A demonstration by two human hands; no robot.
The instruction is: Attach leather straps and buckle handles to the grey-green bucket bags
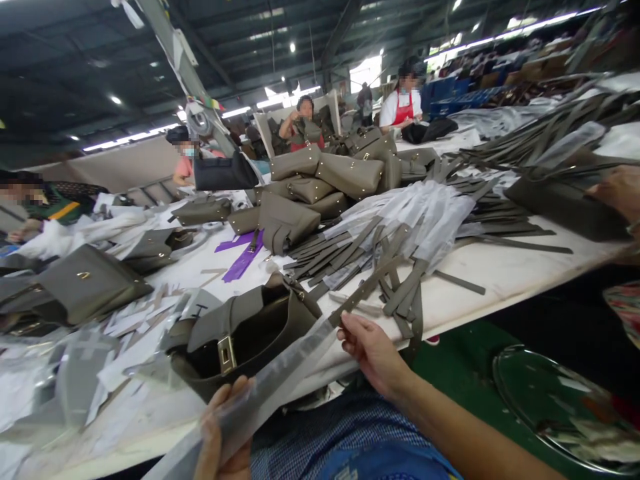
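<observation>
A long olive-brown leather strap [367,287], partly wrapped in a clear plastic sleeve [285,363], stretches between my two hands. My left hand [225,427] is wrapped round the sleeved length at the lower middle. My right hand [370,347] pinches the strap near the sleeve's mouth, where bare leather comes out. Just beyond my hands sits an open olive handbag [240,327], its gold turn-lock plate facing me. A bundle of similar straps [410,300], some in plastic, lies past my right hand.
Olive handbags [350,173] are piled mid-table. Purple strips [243,257] lie before them. More bags [90,280] and scraps cover the left side. At right, a person's hand [620,190] touches a dark olive piece. Several co-workers sit across the table. A round glass-topped stool [520,380] stands lower right.
</observation>
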